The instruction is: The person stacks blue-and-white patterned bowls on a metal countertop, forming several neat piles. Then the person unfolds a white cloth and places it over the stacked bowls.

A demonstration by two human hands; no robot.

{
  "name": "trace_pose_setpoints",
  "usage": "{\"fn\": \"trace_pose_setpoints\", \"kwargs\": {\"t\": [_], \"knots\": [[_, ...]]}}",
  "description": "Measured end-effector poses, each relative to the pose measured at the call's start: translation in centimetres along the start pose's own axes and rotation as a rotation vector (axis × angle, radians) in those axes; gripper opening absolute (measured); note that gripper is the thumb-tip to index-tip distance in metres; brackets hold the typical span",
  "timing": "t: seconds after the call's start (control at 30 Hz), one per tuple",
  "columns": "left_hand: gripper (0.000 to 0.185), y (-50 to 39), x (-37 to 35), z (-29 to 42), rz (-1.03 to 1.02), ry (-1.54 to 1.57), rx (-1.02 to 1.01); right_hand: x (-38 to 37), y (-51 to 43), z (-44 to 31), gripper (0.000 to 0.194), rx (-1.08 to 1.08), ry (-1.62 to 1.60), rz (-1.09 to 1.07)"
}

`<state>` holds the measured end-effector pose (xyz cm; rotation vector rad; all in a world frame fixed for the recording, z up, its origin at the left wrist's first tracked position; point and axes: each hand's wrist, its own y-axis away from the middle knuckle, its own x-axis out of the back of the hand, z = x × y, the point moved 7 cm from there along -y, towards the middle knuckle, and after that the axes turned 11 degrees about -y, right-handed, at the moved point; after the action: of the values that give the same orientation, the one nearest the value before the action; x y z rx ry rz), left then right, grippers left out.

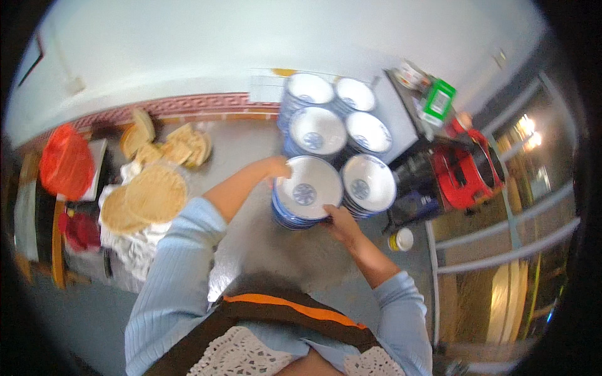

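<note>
Several stacks of white bowls with blue patterns stand close together in front of me, in two columns. My left hand (281,168) is at the left rim of the nearest left stack's top bowl (308,185). On the lower right rim of that same bowl, my right hand (339,223) has its thumb over the edge, with the fingers partly hidden below. Whether the hands grip one bowl or more is unclear. Beside it stands another stack of bowls (368,183), and behind are the middle bowls (318,130) and the rear bowls (309,88).
Round flatbreads (157,192) lie on white cloth at the left, with cut bread pieces (181,145) behind. A red plastic bag (67,162) is farther left. At the right are a green box (439,101), a red stool (463,174) and a small white tub (403,239).
</note>
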<state>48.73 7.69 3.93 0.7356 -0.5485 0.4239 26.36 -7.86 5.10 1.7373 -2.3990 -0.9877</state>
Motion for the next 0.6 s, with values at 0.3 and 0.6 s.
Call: {"fn": "trace_pose_setpoints", "kwargs": {"t": [0.3, 0.6], "knots": [[0.034, 1.2, 0.5, 4.0, 0.144, -0.322, -0.180, 1.0, 0.5, -0.7, 0.042, 0.011, 0.081, 0.083], [0.071, 6.7, -0.5, 0.5, 0.328, 0.498, -0.139, 0.1, 2.9, 0.4, 0.049, 0.045, -0.052, 0.083]]}}
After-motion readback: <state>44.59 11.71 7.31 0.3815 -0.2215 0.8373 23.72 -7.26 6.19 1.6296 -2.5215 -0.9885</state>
